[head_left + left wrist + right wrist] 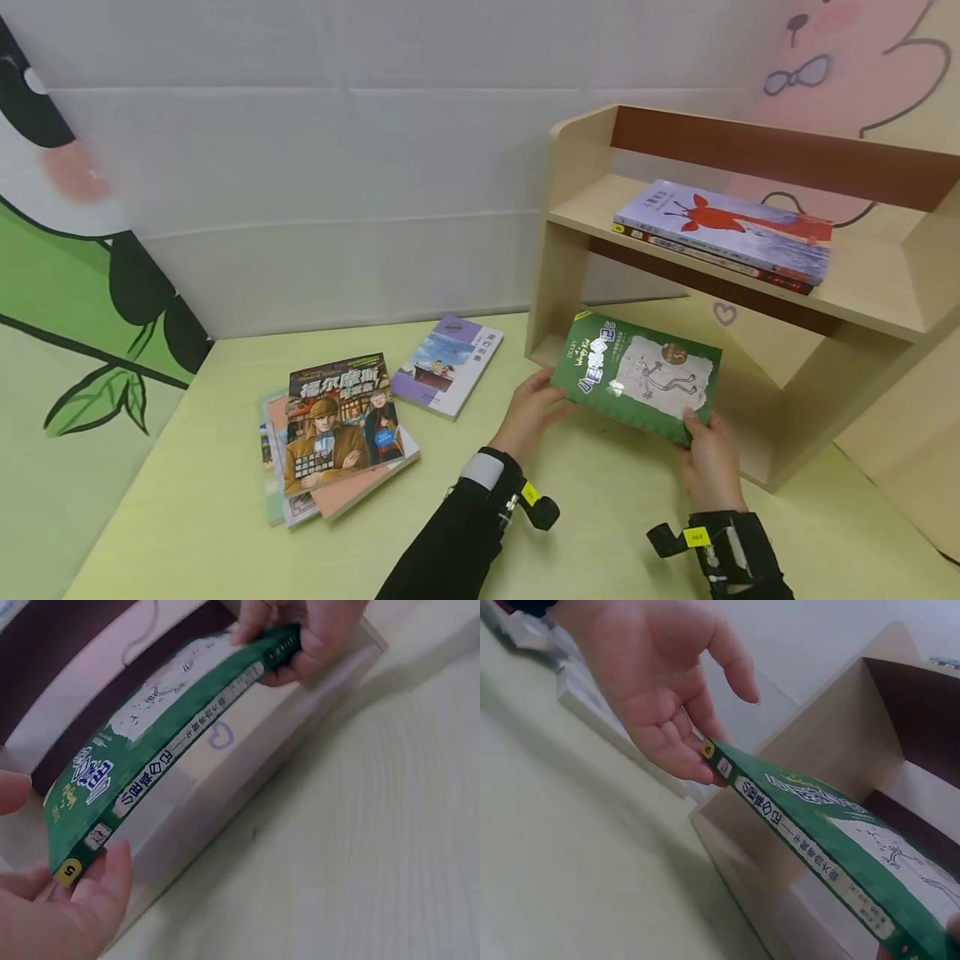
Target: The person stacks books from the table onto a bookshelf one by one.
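Observation:
A green paperback book [600, 392] with a cartoon figure on its white cover panel is held up at the lower opening of a wooden shelf [570, 212]. My right hand [711, 467] pinches its near right corner, thumb on top of the cover. At the other end, my left hand [525, 417] touches the left corner with its fingers beneath. In the right wrist view, the thumb of the left hand [656, 682] stands apart from the book. The spine [172, 754] faces me, tilted in the left wrist view.
Two stacked books [723, 229], the top one with a red giraffe, lie on the upper shelf. To the left on the table [202, 500] is a fanned pile topped by a detective book [341, 425]. A purple and white book [447, 367] lies beside the pile.

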A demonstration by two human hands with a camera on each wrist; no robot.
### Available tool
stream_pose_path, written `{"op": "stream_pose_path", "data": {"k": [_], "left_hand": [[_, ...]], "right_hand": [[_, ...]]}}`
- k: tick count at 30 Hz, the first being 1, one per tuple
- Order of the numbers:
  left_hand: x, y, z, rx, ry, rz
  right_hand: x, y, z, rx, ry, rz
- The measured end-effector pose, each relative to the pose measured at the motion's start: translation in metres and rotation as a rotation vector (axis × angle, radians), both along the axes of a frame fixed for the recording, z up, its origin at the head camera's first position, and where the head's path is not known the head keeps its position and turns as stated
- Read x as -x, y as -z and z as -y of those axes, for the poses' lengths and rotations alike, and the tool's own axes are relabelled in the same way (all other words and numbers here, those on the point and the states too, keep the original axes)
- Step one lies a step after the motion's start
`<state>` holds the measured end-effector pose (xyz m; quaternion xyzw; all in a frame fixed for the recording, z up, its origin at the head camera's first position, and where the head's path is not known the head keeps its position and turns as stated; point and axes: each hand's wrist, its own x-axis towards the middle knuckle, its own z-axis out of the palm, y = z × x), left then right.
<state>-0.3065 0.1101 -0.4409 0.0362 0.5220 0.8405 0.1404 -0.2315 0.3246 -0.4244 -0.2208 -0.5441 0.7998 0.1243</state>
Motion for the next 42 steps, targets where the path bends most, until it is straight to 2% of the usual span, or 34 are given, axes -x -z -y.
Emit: {"op": "stream_pose_path", "data": {"k": [5, 9, 14, 16, 19, 22, 26, 28, 31, 35, 39, 42], "left_hand": [[0.003, 0.011, -0.007, 0.069, -0.009, 0.055], [0.005, 0.016, -0.014, 0.103, -0.011, 0.075], [0.007, 0.020, -0.021, 0.138, 0.040, 0.094], [0.007, 0.021, -0.023, 0.144, 0.047, 0.112], [0.007, 0.021, -0.026, 0.154, 0.024, 0.142], [0.008, 0.017, -0.029, 0.195, -0.001, 0.144], [0.010, 0.012, -0.033, 0.259, -0.015, 0.120], [0.011, 0.012, -0.034, 0.265, -0.022, 0.102], [0.012, 0.014, -0.036, 0.254, -0.013, 0.074], [0.015, 0.019, -0.040, 0.237, 0.059, 0.043], [0.015, 0.021, -0.044, 0.206, 0.129, 0.031], [0.015, 0.021, -0.046, 0.150, 0.159, 0.039]], "right_hand": [[0.002, 0.010, -0.005, -0.073, -0.009, 0.063], [0.000, 0.014, -0.012, -0.080, -0.044, 0.095], [-0.004, 0.017, -0.022, -0.132, -0.075, 0.149], [-0.005, 0.018, -0.026, -0.174, -0.096, 0.163], [-0.006, 0.019, -0.033, -0.251, -0.173, 0.166], [-0.004, 0.016, -0.041, -0.389, -0.303, 0.169], [-0.001, 0.013, -0.051, -0.687, -0.436, 0.201], [0.001, 0.014, -0.054, -0.820, -0.456, 0.237], [0.001, 0.016, -0.059, -0.952, -0.471, 0.301], [0.002, 0.017, -0.061, -1.088, -0.503, 0.371], [0.003, 0.016, -0.062, -1.279, -0.518, 0.376], [0.005, 0.015, -0.062, -1.330, -0.521, 0.354]]}}
